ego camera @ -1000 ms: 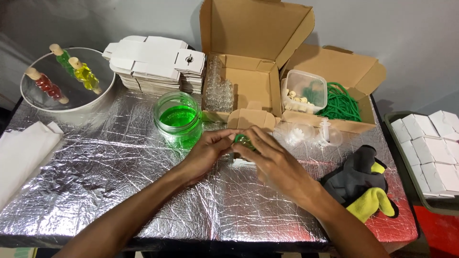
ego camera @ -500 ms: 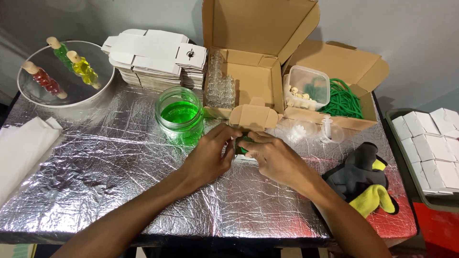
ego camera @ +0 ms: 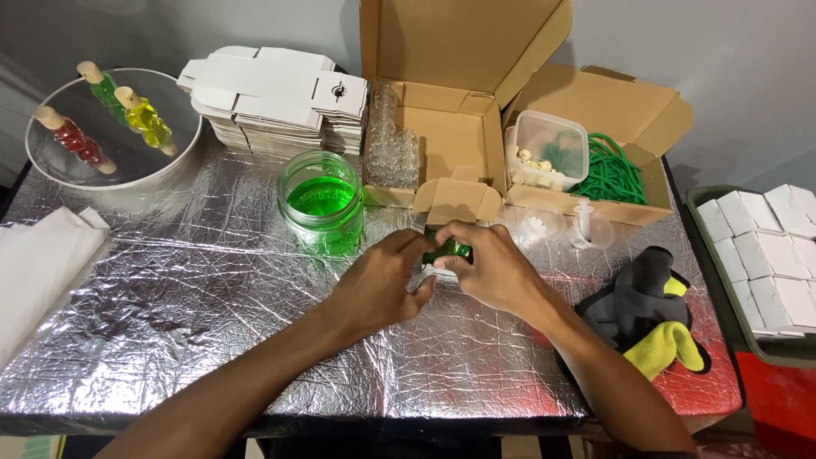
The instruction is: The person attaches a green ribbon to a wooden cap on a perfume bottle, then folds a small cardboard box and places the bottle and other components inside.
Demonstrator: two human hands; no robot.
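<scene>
Small green bottle (ego camera: 448,250) sat at the centre of the frame, held between both hands just above the foil-covered table (ego camera: 170,323). Left hand (ego camera: 378,285) was curled with its fingertips closed against the bottle's left side; right hand (ego camera: 493,272) was clamped over the bottle from the right, thumb and forefinger pinching it (most of the bottle was hidden by the fingers, so its cap could not be made out). The two hands touched each other at the fingertips.

Just left of the hands, toward upper centre, stood an open glass jar (ego camera: 323,204) holding green liquid. Directly above the hands, an open cardboard box (ego camera: 450,127) held a cluster of clear empty bottles (ego camera: 391,144). To its right, a second cardboard box (ego camera: 612,102) contained a clear plastic tub (ego camera: 548,149) and a coil of green cord (ego camera: 608,166).

At upper left, a glass bowl (ego camera: 161,166) held three corked bottles in red, green and yellow. A stack of flat white carton blanks (ego camera: 272,98) lay beside it. White folded cloth (ego camera: 38,263) lay at the left edge. Grey and yellow gloves (ego camera: 650,310) lay at lower right, and a tray of white boxes (ego camera: 765,255) occupied the right edge
</scene>
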